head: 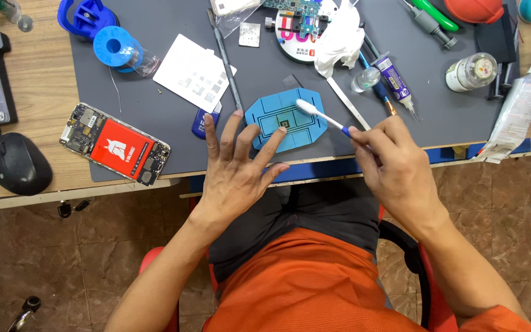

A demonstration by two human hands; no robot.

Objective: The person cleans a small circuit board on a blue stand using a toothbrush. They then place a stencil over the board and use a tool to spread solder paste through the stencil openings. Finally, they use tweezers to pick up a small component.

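My left hand lies flat with fingers spread, its fingertips pressing the left edge of a blue octagonal fixture plate on the grey mat. A small dark chip sits in the plate's middle. My right hand grips a blue-handled brush with a white head, whose head rests over the plate just right of the chip.
An opened phone with a red battery lies left on the mat edge. A black mouse, blue solder spool, white stencil card, round board holder, crumpled tissue, syringe tube and small jar surround the plate.
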